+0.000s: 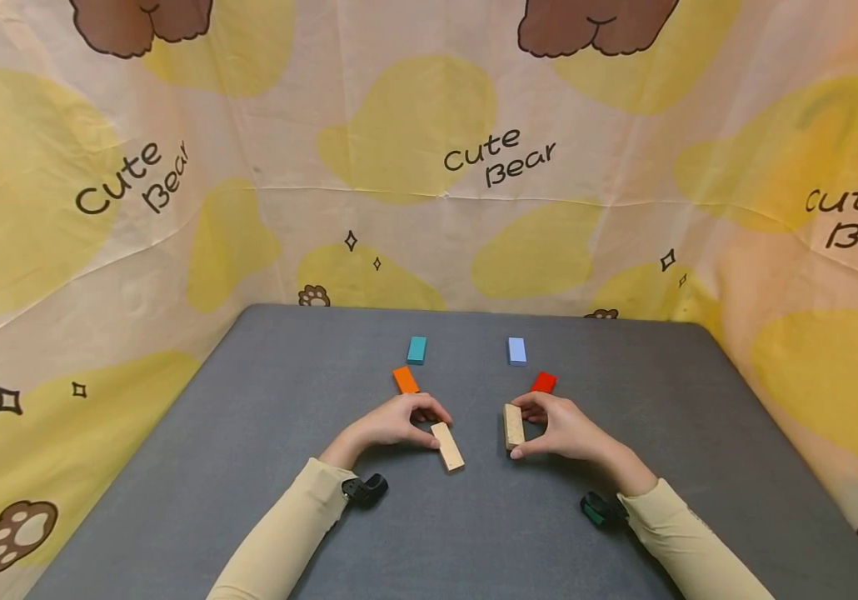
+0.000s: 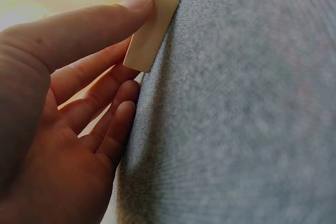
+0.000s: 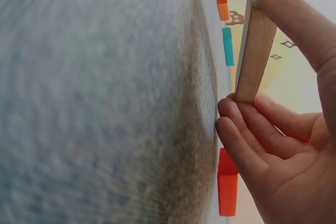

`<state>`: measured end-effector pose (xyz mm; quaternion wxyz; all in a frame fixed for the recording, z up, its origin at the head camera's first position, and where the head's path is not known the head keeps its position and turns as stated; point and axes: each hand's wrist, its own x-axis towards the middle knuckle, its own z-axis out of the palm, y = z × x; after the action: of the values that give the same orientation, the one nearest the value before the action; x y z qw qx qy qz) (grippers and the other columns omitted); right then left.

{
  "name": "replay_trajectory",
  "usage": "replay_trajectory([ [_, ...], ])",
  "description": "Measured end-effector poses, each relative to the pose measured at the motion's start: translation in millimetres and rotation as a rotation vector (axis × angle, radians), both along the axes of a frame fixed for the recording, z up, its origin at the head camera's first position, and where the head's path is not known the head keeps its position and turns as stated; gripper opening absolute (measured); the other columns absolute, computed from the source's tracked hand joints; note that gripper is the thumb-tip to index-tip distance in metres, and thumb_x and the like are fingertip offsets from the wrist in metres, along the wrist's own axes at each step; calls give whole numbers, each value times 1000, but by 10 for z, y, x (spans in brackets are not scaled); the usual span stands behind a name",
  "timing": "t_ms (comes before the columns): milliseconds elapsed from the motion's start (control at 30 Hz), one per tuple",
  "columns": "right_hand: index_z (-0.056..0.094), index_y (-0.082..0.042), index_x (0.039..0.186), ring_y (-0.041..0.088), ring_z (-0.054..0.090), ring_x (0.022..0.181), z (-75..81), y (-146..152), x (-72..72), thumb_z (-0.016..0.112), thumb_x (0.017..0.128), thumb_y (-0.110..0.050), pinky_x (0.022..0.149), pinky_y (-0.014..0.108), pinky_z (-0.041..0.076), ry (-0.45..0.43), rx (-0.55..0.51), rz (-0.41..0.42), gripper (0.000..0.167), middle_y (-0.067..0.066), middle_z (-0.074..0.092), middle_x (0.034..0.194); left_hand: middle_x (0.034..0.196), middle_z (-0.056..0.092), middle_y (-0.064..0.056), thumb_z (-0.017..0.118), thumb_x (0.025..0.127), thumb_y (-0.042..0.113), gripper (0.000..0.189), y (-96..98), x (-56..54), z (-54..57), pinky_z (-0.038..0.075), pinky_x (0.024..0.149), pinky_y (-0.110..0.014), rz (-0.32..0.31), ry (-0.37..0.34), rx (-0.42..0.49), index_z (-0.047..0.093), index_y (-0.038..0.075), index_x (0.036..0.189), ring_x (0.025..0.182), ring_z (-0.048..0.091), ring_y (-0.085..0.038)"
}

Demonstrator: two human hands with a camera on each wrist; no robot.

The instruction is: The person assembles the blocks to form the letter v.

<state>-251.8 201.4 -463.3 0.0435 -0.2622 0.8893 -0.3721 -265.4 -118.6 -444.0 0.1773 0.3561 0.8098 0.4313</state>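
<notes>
My left hand (image 1: 393, 421) pinches a plain wooden block (image 1: 448, 450) by its far end, thumb on the near side. In the left wrist view this block (image 2: 161, 22) lies low against the grey table surface, and the other fingers are loosely bent behind it. A second wooden block (image 1: 514, 427) is held by my right hand (image 1: 570, 431), between the thumb at one end and the fingertips at the other. The right wrist view shows that block (image 3: 256, 51) raised off the table. A gap separates the two wooden blocks.
Beyond the left hand lie an orange block (image 1: 405, 380) and a teal block (image 1: 417, 351). A red block (image 1: 544, 382) is just past the right hand's fingers, with a light blue block (image 1: 516, 352) farther back. A patterned cloth (image 1: 399, 150) hangs behind the grey table (image 1: 474, 542).
</notes>
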Motion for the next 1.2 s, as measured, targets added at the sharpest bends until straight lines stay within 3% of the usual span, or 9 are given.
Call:
replay_trajectory([
  [500,57,-5,119,18,61,99,27,-115,46,86,61,-49,91,39,51,-4,13,-46,78,3,62,110,111,64,-11,77,77,7,37,10,13,4,45,92,-44,18,13,2,66,3,112,103,57,-29],
  [1200,55,-5,117,18,62,98,33,-250,109,85,61,-50,88,38,51,-11,25,-135,77,4,62,109,113,63,-13,76,79,10,38,6,14,24,43,95,-49,2,12,-17,65,2,115,106,57,-30],
])
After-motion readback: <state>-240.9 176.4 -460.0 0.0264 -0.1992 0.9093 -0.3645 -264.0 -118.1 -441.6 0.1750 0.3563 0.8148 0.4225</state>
